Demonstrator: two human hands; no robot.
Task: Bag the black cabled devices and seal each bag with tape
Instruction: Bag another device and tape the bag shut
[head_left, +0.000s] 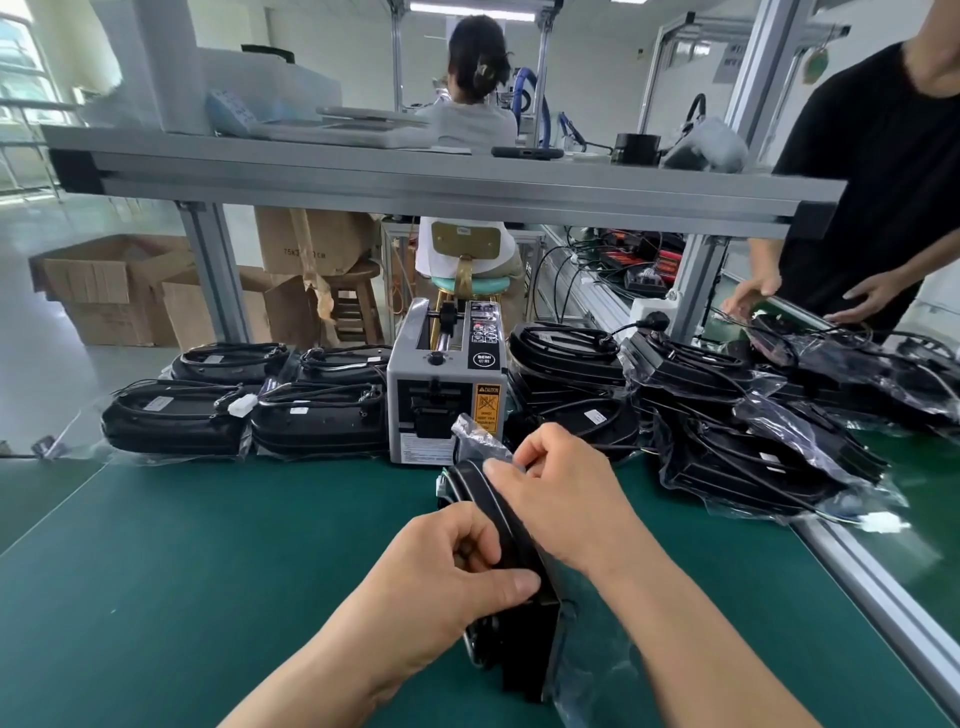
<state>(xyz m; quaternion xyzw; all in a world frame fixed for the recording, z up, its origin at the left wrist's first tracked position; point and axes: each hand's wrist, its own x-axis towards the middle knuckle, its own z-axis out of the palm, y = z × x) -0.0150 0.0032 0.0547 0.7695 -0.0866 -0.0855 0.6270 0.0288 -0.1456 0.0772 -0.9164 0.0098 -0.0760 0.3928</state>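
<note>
On the green counter (208, 571) a black cabled device (511, 525) stands on edge, partly inside a clear bag (478, 434) whose crumpled mouth sticks up behind it. The left hand (457, 566) has its fingers and thumb curled round the device's near rim. The right hand (561, 493) pinches the bag's film against the top of the device. Just behind them stands a grey tape dispenser (447, 395). To its left, four bagged devices (244, 405) lie in two rows at the counter's far edge; to its right, a loose heap of devices (727, 415) in bags spreads along the counter. An aluminium shelf (415, 176) crosses overhead. A standing person in a black top (883, 182) reaches toward the heap's far end, a seated person (475, 78) faces away beyond the shelf, and cardboard boxes (119, 291) sit on the pale floor at the left
</note>
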